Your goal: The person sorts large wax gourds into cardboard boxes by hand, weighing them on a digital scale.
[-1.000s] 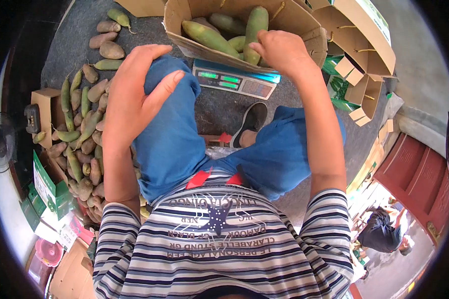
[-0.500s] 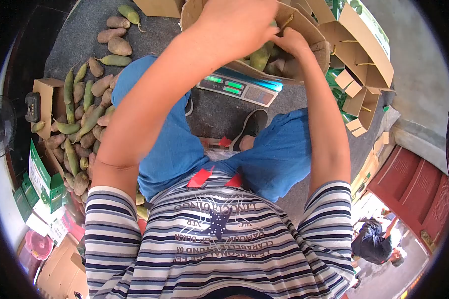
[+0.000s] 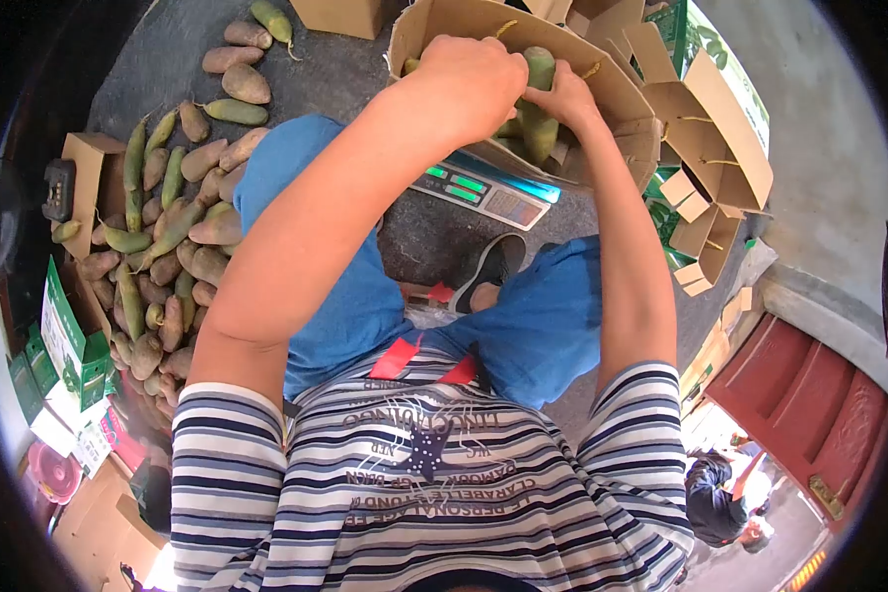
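An open cardboard box (image 3: 617,113) holds green radishes beside the scale (image 3: 483,190), whose displays glow green. My left hand (image 3: 474,87) is inside the box, its back toward me and its fingers curled; what they hold is hidden. A large green radish (image 3: 538,123) stands tilted between my hands. My right hand (image 3: 565,97) grips its right side, with the thumb pointing left across it.
Green and reddish radishes (image 3: 183,222) lie piled on the floor at left. Open cartons (image 3: 705,128) stand at right, another carton (image 3: 340,15) at the top. A co-worker (image 3: 717,498) is at lower right, near a red door (image 3: 804,405).
My left hand has moved down, deeper into the box. My right hand has shifted slightly left with its fingers pointing up, and the large green radish now shows more fully between my hands.
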Motion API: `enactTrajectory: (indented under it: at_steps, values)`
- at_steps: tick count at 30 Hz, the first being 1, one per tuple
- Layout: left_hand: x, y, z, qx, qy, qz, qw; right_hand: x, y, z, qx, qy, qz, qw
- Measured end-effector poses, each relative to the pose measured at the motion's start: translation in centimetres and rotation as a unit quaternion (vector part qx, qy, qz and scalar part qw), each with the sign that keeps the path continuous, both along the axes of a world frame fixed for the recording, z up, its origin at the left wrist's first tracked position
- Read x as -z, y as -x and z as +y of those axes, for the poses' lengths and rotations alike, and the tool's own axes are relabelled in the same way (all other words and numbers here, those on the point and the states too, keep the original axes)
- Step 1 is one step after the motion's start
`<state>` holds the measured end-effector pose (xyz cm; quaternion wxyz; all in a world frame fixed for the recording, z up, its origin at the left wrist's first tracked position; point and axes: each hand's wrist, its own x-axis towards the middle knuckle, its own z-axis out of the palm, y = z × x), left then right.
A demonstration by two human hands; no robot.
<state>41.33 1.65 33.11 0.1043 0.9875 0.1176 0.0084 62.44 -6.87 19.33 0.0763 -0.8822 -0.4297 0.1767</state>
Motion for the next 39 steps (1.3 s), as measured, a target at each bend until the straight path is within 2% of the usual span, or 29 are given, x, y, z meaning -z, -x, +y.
enactTrajectory:
  at_steps: [3,6,7,8,10,13,16,18,19,23,25,28,31,35,37,38,39]
  values:
    - [0.2,0.3,0.0,-0.005,0.002,-0.009,1.0,-2.7,2.0,-0.7,-0.1,-0.07,-0.082,0.989]
    - [0.1,0.1,0.0,-0.009,0.012,-0.002,1.0,-2.8,1.8,-1.6,-0.169,-0.014,-0.07,0.983]
    - [0.0,0.1,0.0,-0.011,0.017,0.004,1.0,-3.1,1.7,-1.8,-0.177,-0.032,-0.077,0.981]
    - [0.0,0.1,0.0,-0.012,0.016,0.0,1.0,-3.4,1.5,-2.0,-0.157,-0.076,-0.046,0.984]
    - [0.0,0.1,0.0,-0.018,0.015,-0.006,1.0,-7.6,2.5,-2.1,-0.119,-0.16,0.016,0.98]
    - [0.2,-0.2,-0.3,-0.029,0.016,-0.045,0.998,-11.1,3.8,-2.9,-0.048,-0.18,0.071,0.98]
    - [-0.3,-1.0,-1.2,-0.045,0.026,-0.085,0.995,-10.8,4.7,-4.0,-0.144,-0.121,-0.047,0.981]
    - [-1.2,-1.7,-1.8,-0.074,0.036,-0.113,0.99,-11.7,6.7,-4.1,-0.157,-0.007,-0.045,0.986]
    - [-0.7,-2.3,-2.2,-0.086,0.018,-0.166,0.982,-9.3,4.9,-4.8,-0.199,-0.024,-0.053,0.978]
    - [0.2,-4.9,-4.6,-0.147,-0.039,-0.262,0.953,-8.3,5.3,-4.8,-0.19,-0.125,0.04,0.973]
    - [0.2,-5.4,-5.7,-0.134,-0.031,-0.279,0.95,-9.4,8.6,-2.8,-0.211,-0.159,0.131,0.956]
    - [0.0,-5.4,-6.9,-0.115,-0.039,-0.268,0.956,-9.3,11.7,-1.6,-0.227,-0.153,0.181,0.944]
    - [-0.1,-5.4,-7.4,-0.101,-0.017,-0.281,0.954,-10.4,16.4,-0.9,-0.267,-0.207,0.276,0.9]
    - [-3.1,-2.7,-5.5,-0.073,0.05,-0.37,0.925,-10.6,17.9,-0.6,-0.312,-0.286,0.217,0.88]
    - [-3.1,-0.2,-2.4,-0.117,0.054,-0.431,0.893,-11.1,18.8,-0.8,-0.352,-0.339,0.155,0.859]
    - [-3.0,2.3,-0.2,-0.142,0.088,-0.425,0.889,-11.2,19.0,-1.1,-0.387,-0.342,0.107,0.849]
    - [-0.4,3.9,1.5,-0.207,0.059,-0.484,0.848,-11.4,19.3,-1.4,-0.422,-0.344,0.058,0.837]
